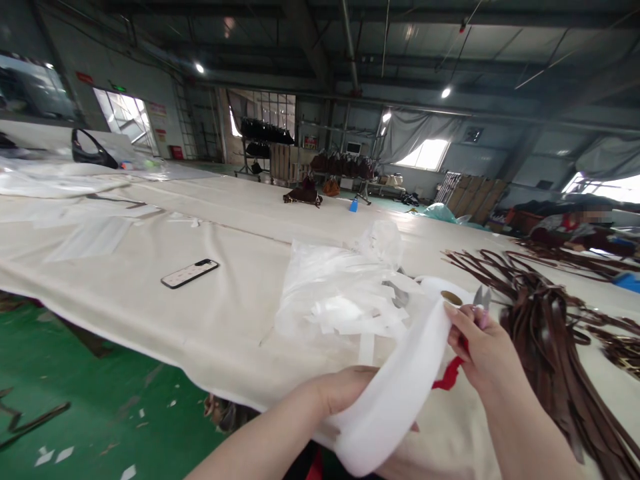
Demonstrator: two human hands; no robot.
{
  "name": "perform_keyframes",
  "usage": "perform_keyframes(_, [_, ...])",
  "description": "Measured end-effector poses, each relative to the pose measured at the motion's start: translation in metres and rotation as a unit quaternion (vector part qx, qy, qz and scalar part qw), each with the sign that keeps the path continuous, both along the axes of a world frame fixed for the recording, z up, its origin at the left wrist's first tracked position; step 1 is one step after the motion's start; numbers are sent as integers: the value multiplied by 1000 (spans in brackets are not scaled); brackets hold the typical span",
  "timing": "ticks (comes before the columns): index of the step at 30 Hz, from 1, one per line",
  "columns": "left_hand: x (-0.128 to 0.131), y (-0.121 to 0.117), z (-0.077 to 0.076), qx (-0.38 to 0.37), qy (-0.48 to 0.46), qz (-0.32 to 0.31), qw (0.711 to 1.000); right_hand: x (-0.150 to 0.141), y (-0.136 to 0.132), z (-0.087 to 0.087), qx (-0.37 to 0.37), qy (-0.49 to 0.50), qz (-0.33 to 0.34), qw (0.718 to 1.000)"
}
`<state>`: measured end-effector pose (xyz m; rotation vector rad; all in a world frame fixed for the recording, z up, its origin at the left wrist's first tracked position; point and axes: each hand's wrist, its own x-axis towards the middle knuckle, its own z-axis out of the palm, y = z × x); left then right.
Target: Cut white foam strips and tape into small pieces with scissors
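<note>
A broad strip of white foam sheet (pixel 395 393) runs from a white roll (pixel 430 285) with a brown core down towards me. My right hand (pixel 480 347) pinches the strip's edge beside the roll. In its curled fingers are small scissors (pixel 483 297), blades pointing up, with a bit of purple handle showing. A piece of red cloth (pixel 449 375) hangs below this hand. My left hand (pixel 353 387) grips the strip from behind and below, most of its fingers hidden by it. Just beyond lies a clear plastic bag (pixel 320 273) with white cut pieces (pixel 345 313).
Dark brown leather straps (pixel 545 327) are heaped at the right of the cream-covered table (pixel 240 300). A phone (pixel 190 273) lies to the left. A person (pixel 570 223) sits at the far right. Scraps lie on the green floor (pixel 115 400).
</note>
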<state>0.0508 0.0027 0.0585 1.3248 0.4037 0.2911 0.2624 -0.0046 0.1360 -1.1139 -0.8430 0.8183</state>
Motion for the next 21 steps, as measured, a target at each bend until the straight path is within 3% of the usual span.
perform_keyframes(4, [0, -2, -22, -177, -88, -55, 979, 28, 17, -28, -45, -6, -63, 997])
perform_keyframes(7, [-2, 1, -35, -177, -91, -48, 979, 37, 25, -46, -76, 4, -85, 993])
perform_keyframes(10, [-6, 5, -43, -183, -17, -28, 982, 38, 31, -56, -93, 9, -82, 992])
perform_keyframes(13, [-11, 9, -47, -212, 28, -48, 976, 36, 37, -64, -115, 13, -75, 991])
perform_keyframes(17, [-18, 15, -52, -242, 6, -72, 968, 29, 46, -75, -140, 21, -67, 988])
perform_keyframes(21, [-26, 21, -67, -274, 13, -64, 959, 21, 53, -84, -158, 22, -57, 986])
